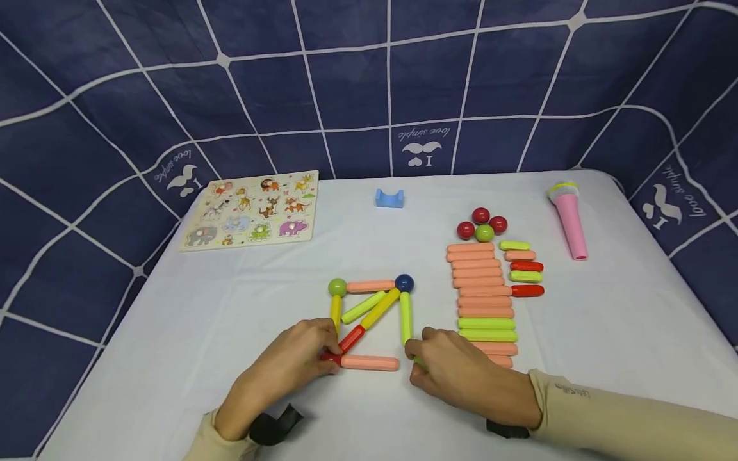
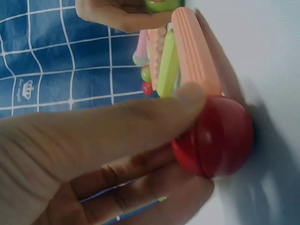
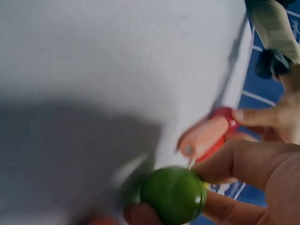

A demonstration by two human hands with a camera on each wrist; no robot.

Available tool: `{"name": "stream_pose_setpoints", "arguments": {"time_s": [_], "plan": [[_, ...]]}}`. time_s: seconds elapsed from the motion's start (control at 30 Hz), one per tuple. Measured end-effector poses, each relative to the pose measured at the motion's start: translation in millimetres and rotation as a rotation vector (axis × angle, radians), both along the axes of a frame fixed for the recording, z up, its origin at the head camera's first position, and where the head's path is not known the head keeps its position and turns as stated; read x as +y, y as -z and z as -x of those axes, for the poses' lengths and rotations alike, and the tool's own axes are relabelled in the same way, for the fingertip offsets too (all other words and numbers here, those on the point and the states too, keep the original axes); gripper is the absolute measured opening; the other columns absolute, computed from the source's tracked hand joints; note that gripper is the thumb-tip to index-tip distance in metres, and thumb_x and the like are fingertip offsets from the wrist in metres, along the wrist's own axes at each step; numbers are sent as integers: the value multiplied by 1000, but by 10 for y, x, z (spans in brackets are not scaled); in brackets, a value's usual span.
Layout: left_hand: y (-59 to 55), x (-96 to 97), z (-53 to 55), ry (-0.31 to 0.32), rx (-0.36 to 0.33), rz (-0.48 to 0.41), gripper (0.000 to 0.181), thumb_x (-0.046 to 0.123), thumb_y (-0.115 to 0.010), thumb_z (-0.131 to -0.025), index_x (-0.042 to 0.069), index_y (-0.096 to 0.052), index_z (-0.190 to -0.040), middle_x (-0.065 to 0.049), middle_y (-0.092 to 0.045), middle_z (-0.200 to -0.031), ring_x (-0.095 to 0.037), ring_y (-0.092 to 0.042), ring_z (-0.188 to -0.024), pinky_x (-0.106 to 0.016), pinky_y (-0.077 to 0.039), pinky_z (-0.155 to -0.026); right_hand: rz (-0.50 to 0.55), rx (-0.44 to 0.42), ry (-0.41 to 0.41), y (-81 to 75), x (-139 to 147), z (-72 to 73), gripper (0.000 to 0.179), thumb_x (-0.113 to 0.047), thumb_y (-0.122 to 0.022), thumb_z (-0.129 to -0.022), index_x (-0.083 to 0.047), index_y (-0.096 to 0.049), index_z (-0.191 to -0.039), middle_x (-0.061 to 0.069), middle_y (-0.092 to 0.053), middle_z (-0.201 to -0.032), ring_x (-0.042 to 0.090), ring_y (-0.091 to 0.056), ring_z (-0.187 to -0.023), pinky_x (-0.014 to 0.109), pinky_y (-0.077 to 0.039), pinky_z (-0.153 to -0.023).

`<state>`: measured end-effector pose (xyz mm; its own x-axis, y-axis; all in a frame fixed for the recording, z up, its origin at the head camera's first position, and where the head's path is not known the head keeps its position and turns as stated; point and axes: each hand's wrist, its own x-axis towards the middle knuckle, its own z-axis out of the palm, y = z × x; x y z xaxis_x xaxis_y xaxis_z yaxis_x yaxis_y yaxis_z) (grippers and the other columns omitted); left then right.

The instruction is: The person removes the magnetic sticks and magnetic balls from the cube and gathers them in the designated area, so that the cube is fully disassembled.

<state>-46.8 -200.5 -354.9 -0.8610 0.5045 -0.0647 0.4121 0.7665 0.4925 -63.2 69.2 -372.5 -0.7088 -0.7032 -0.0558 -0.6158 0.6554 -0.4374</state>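
My left hand (image 1: 296, 352) pinches a red ball (image 2: 225, 136) at the near left corner of a frame of rods and balls. A salmon rod (image 1: 370, 363) runs rightward from that ball, its far end free. At the near right, my right hand (image 1: 455, 368) grips a green ball (image 3: 171, 194), close to the lower end of a lime rod (image 1: 406, 320). That rod meets a dark blue ball (image 1: 404, 283). A second green ball (image 1: 337, 287) marks the far left corner, joined by another salmon rod (image 1: 371, 286). A yellow rod (image 1: 380, 308) and red rod (image 1: 352, 339) form the diagonal.
Inside the frame lies a loose lime rod (image 1: 363, 307). Rows of salmon rods (image 1: 477, 273) and short rods (image 1: 526, 266) lie to the right, below several balls (image 1: 481, 216). Farther out are a pink toy microphone (image 1: 571, 224), a blue block (image 1: 389, 199) and an animal puzzle board (image 1: 242, 240).
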Motion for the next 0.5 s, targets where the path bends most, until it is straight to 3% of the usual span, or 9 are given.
{"name": "stream_pose_setpoints", "arguments": {"time_s": [0.17,0.33,0.5], "plan": [[24,-29,16,-6,-15,-16,14,7,-86,-73,10,-79,-85,13,-60,-85,-5,-57,-83,-25,-50,-70,48,-69,164,-201,212,195,28,-12,-72,-82,-4,-68,-108,-3,-61,-82,9,-51,-66,22,-46,-55],[31,-48,27,-22,-41,-43,14,6,-86,-72,10,-78,-84,14,-59,-85,-5,-56,-82,-24,-49,-70,167,-28,301,-386,650,717,29,-9,-73,-84,-1,-67,-111,6,-65,-95,19,-60,-79,30,-54,-66],[32,-51,26,-32,-45,-50,15,6,-86,-72,10,-78,-84,15,-59,-85,-6,-55,-82,-24,-49,-69,167,-6,439,-416,1127,1237,36,-14,-71,-89,4,-65,-121,23,-66,-112,37,-66,-96,45,-57,-76]]}}
